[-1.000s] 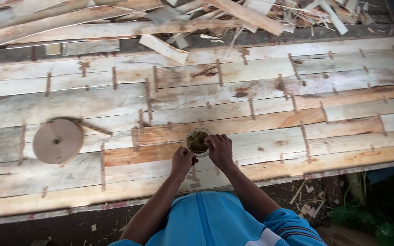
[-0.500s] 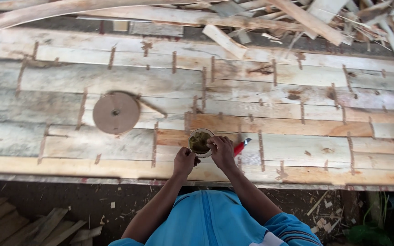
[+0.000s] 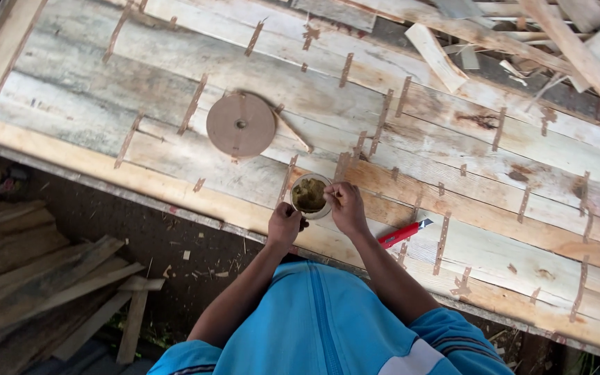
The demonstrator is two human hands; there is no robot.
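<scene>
Wooden strips, pale and grey-brown, lie edge to edge as one wide veneer sheet (image 3: pixel 397 139) in front of you, held together across the seams by short brown tape patches. You keep the small round tin (image 3: pixel 310 195) right on that sheet, near its front edge, so the greenish-brown paste inside stays within reach of both hands. Your right hand (image 3: pixel 347 208) curls over the tin's rim, fingertips pressed together as if pinching something into the paste; what they pinch is too small to tell. Your left hand (image 3: pixel 285 226) sits just beside the tin, closed into a loose fist, close enough to steady it. A tan tape roll (image 3: pixel 241 125) lies flat further out, and a red utility knife (image 3: pixel 403 234) rests to your right. Offcuts (image 3: pixel 446 55) pile beyond the sheet.
</scene>
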